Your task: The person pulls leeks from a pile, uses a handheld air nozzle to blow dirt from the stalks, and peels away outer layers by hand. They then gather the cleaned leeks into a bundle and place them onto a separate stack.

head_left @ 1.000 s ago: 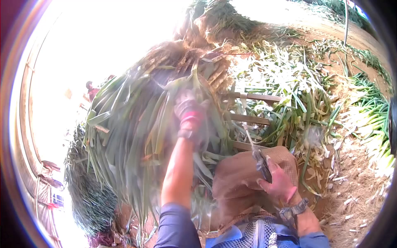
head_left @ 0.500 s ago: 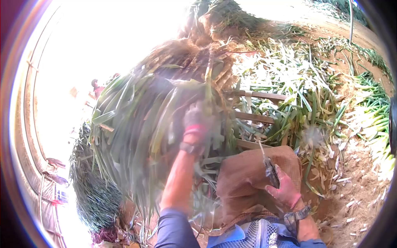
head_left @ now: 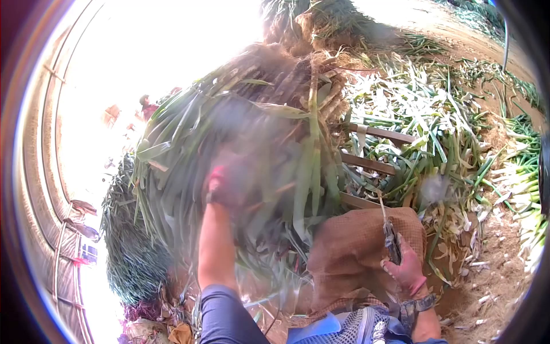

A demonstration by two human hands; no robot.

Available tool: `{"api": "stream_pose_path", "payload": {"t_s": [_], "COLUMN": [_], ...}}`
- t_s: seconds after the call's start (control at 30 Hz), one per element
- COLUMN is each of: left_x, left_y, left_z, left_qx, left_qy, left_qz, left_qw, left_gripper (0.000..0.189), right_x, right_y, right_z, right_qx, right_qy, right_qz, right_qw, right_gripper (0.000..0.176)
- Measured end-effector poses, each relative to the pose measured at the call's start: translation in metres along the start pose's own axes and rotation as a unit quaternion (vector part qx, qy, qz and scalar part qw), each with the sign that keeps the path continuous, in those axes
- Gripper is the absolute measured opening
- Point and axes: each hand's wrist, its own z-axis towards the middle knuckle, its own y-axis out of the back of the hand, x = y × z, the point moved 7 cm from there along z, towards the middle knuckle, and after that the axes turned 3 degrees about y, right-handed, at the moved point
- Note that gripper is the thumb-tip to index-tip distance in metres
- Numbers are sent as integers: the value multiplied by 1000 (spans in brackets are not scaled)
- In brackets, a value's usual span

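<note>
A big heap of long green onions (head_left: 189, 149) lies in front of me, roots toward the back and green leaves hanging my way. My left hand (head_left: 226, 172), in a glove with a pink cuff, is at the leaves of this heap. Motion blur hides its fingers, so any hold on them cannot be made out. My right hand (head_left: 405, 269), in a pinkish glove, is closed around a dark-handled tool with a thin tip (head_left: 392, 241). That tip points up, above the brown mesh cloth (head_left: 361, 252) over my lap.
Wooden slats (head_left: 369, 163) stick out beside the heap at the right. Behind them lies a pile of stripped leaves and peelings (head_left: 418, 114). Cleaned green onions (head_left: 524, 183) line the far right. Another leafy bundle (head_left: 134, 246) stands at the left, with more bundles (head_left: 321, 26) at the back.
My left hand has moved left and slightly down across the onion leaves. The right hand still holds the tool over the lap. The whole view has shifted slightly.
</note>
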Motion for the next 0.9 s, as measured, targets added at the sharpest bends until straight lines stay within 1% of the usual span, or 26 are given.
{"api": "stream_pose_path", "payload": {"t_s": [0.03,0.07,0.13,0.17,0.23,0.27,0.33,0.37,0.43,0.5,0.57,0.63,0.67,0.7,0.73,0.77,0.83,0.9], "left_x": [3,-11,-19,-22,-22,-22,-16,-14,-13,-13,-29,-45,-45,-46,-40,-37,-29,-18], "left_y": [-6,-4,-9,-11,-16,-18,-28,-32,-38,-41,-30,-16,-15,-13,-16,-18,-18,-19], "left_z": [5,-11,-28,-37,-39,-37,-32,-28,-27,-31,-37,-50,-48,-46,-37,-29,-13,-1], "left_qx": [3,-10,-7,-7,-39,-39,-10,-9,-22,-18,-18,7,7,7,15,24,39,58], "left_qy": [-34,26,44,53,59,58,97,96,84,70,51,83,91,99,65,31,18,44], "left_qz": [59,4,-57,-87,-88,-90,0,-1,42,35,24,-72,-87,-103,-155,-207,-239,-188], "left_qw": [998,1000,997,995,994,994,995,995,995,997,998,994,992,990,986,978,970,979], "left_gripper": [103,101,100,100,102,102,101,101,102,100,99,96,94,93,93,94,91,89], "right_x": [2,5,13,10,2,5,16,14,7,4,0,-4,-14,-26,-30,-28,-21,-5], "right_y": [-2,-1,0,-2,-5,-3,-4,-4,-7,-7,-6,-6,-7,-7,-7,-7,-7,-7], "right_z": [1,3,3,1,0,0,0,0,2,-1,1,3,3,3,5,6,8,12], "right_qx": [13,12,26,28,45,43,76,75,79,81,79,71,71,59,47,46,65,76], "right_qy": [-19,-20,6,4,-25,-25,-51,-52,-24,-35,-42,-27,-28,-6,16,15,-29,-30], "right_qz": [28,28,-29,-31,-12,-14,60,58,41,18,-8,-13,-15,-21,-25,-25,28,18], "right_qw": [999,999,999,999,999,999,994,994,996,996,996,997,997,998,998,999,997,996], "right_gripper": [82,82,83,83,83,83,84,84,85,86,87,88,88,88,89,89,90,90]}}
